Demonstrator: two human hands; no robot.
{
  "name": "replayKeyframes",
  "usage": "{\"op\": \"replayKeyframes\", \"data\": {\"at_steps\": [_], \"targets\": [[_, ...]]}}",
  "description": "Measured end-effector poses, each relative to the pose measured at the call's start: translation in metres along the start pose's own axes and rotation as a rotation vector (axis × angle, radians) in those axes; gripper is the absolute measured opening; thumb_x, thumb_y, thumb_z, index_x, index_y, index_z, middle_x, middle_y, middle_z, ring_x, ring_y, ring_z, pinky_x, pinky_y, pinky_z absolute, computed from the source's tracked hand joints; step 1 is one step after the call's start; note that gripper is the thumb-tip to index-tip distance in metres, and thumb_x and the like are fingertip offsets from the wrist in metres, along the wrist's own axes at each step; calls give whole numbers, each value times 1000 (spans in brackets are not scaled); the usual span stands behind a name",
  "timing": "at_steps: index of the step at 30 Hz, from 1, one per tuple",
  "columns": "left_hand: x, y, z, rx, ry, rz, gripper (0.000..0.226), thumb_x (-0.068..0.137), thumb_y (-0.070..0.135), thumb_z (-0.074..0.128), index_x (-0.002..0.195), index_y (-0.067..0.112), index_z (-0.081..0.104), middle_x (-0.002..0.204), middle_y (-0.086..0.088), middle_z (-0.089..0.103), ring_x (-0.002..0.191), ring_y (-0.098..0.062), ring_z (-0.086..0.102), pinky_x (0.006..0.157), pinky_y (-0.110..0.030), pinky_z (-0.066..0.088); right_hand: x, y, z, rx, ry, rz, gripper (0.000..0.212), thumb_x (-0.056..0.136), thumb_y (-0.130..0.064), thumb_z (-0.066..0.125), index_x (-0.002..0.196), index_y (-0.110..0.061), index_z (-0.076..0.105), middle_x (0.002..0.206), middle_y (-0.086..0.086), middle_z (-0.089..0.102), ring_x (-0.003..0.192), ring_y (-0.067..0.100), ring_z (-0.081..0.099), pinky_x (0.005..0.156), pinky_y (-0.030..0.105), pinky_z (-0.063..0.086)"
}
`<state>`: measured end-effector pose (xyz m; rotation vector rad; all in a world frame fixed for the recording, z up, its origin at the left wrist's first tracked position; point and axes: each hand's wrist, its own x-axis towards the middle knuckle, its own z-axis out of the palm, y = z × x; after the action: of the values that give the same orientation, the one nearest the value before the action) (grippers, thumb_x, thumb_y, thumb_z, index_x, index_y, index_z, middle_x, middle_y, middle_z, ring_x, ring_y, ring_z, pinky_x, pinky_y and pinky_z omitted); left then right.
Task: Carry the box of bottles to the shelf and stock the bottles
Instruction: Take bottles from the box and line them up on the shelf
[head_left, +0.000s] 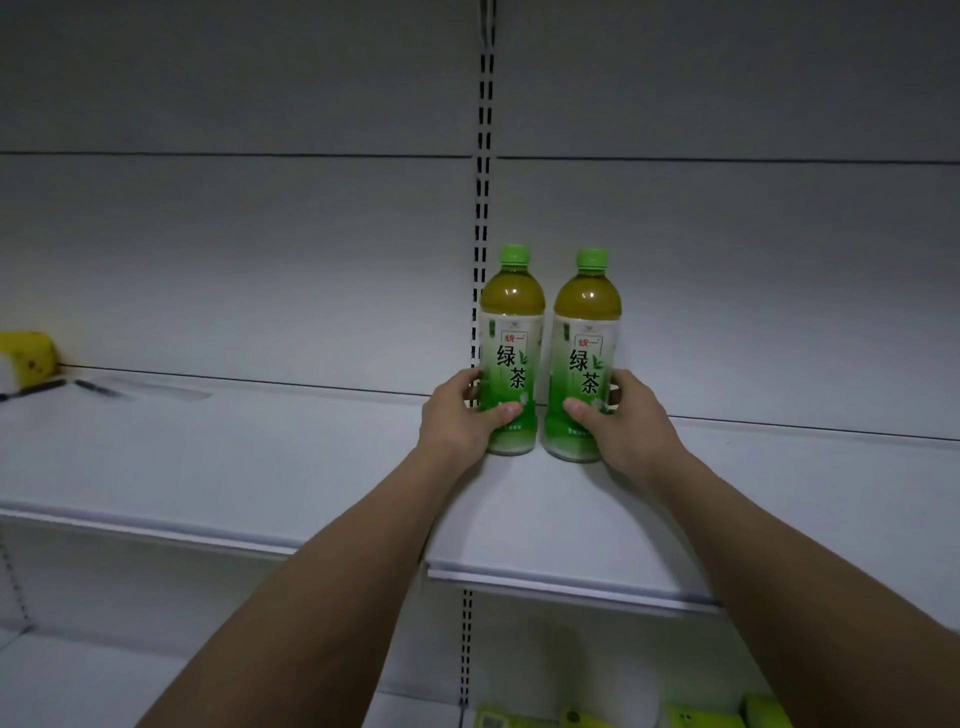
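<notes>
Your left hand (460, 413) grips the left clear plastic green-tea bottle (511, 332), thumb across the front of its lower label and fingers curled round the far side. Your right hand (626, 415) grips the right clear plastic green-tea bottle (587, 338) in the same way, thumb on the label front.

Both bottles stand upright on the white metal shelf (311, 467), just beside each other with a narrow gap between them, near the back panel and in front of the slotted upright post (483, 208). Each has a bright green screw cap, yellow-green tea filling the rounded shoulder, and a white-to-green wrap label with large dark green Chinese characters and a small red-bordered brand mark above them.

At the far left of the same shelf sit a yellow object (28, 356) and a dark pen (34, 389). Yellow-green packages (691, 717) show on the lower shelf.
</notes>
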<state>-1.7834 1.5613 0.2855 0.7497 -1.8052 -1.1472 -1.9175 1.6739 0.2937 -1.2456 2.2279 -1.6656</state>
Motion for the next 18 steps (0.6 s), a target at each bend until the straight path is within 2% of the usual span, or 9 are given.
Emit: {"op": "replayKeyframes", "data": {"at_steps": [3,7,10,13,15,18], "targets": [[21,-5,6,17,-3,9,66,77,21,79,136,15,52,124,-6,63,99,-16,60,85,-27,52,21,4,10,17,2,-1,44,89,-22,69,128,-13,51,107,-3,58,94,15,56,79,25,43],[40,-11,11,24,-6,-11,69,78,22,79,140,16,48,129,-7,60,105,-19,60,92,-33,52,41,11,18,8,-1,-8,44,89,-23,68,128,-13,50,109,-3,58,95,15,56,79,25,44],[47,-14,12,23,-16,-13,70,79,21,78,141,15,47,132,-7,59,108,-19,59,92,-30,51,49,14,21,-4,-1,-17,44,90,-23,67,129,-13,50,111,-2,58,94,13,54,73,20,40],[50,-14,13,23,-19,-26,70,78,20,78,140,15,47,131,-7,59,113,-23,60,98,-38,51,53,16,23,-15,15,-20,45,91,-22,66,131,-11,48,119,0,60,95,12,52,75,21,40],[52,-15,13,27,-17,-38,70,78,20,78,140,15,47,131,-7,59,113,-24,60,98,-41,51,55,17,24,-14,14,-21,46,91,-22,66,131,-11,48,118,0,60,95,12,52,70,17,40],[54,-17,14,36,-20,-36,70,79,21,78,141,16,46,131,-7,59,115,-24,59,98,-42,51,56,19,24,-12,2,-25,46,90,-23,67,131,-12,48,113,-3,58,96,12,53,75,20,42]]}}
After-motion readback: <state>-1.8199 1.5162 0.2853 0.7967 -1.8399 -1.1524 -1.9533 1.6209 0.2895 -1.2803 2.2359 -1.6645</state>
